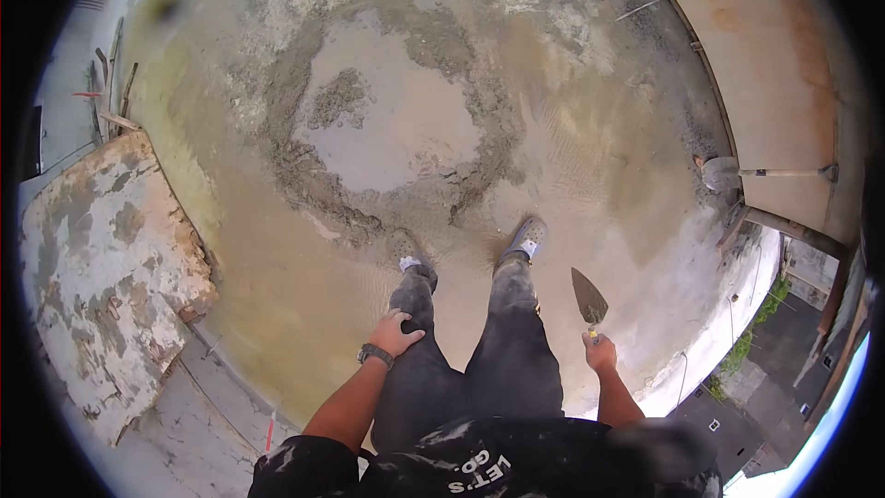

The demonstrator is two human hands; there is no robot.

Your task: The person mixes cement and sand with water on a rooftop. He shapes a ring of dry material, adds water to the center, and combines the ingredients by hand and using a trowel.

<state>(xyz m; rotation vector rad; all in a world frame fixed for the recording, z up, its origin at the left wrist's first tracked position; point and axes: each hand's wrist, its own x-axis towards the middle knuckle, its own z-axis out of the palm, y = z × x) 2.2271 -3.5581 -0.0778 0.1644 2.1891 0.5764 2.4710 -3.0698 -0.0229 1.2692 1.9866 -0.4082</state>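
Note:
My right hand [600,353] grips the handle of a pointed masonry trowel [589,297], its grey-smeared blade pointing away from me above the wet floor. My left hand [397,333] rests on my left leg near the knee, fingers spread, holding nothing; a dark watch is on that wrist. In front of my feet lies a rough ring of wet mortar [484,111] around a pool of grey water [394,104]. A small mound of mortar [339,98] rises out of the pool at its left side.
Thin muddy water covers much of the concrete floor [297,304]. A shovel [722,173] leans at the right against a large board [781,117]. At the left lies a worn, stained panel [117,270], with wooden sticks [114,90] beyond it. The floor's edge curves past at lower right.

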